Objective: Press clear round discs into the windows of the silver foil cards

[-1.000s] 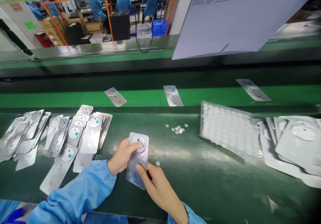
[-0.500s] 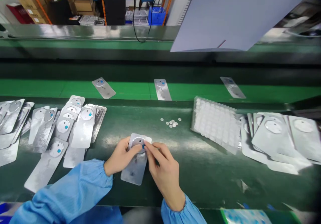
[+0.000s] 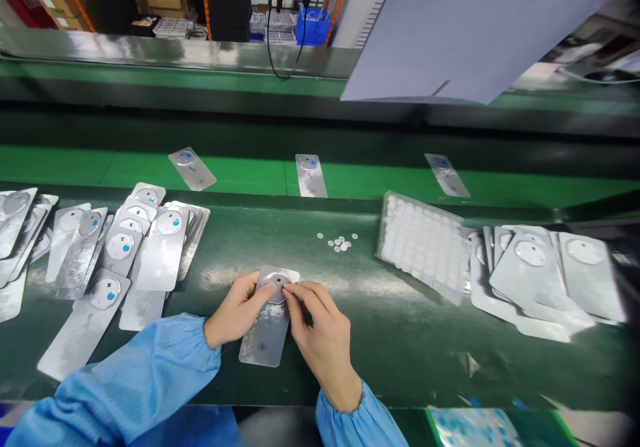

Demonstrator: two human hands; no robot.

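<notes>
My left hand is closed on the left edge of a flat silvery plate, its thumb lying by the round recess near the top. The plate lies on the green bench, tilted slightly. My right hand pinches thumb and forefinger at the right rim of that recess; whatever is between the fingertips is too small to make out. A small dark hole shows in the recess. Beyond my hands lie several small white discs on the bench.
Piles of similar plates, many with blue dots, lie at left. At right stand a clear tray of white pieces and more plates. Three plates lie along the green belt behind. A white panel hangs overhead.
The blue dot seen by my right fingertips is no longer visible there. Plates on the belt have shifted left. My view has moved slightly; both hands stay at the plate.
</notes>
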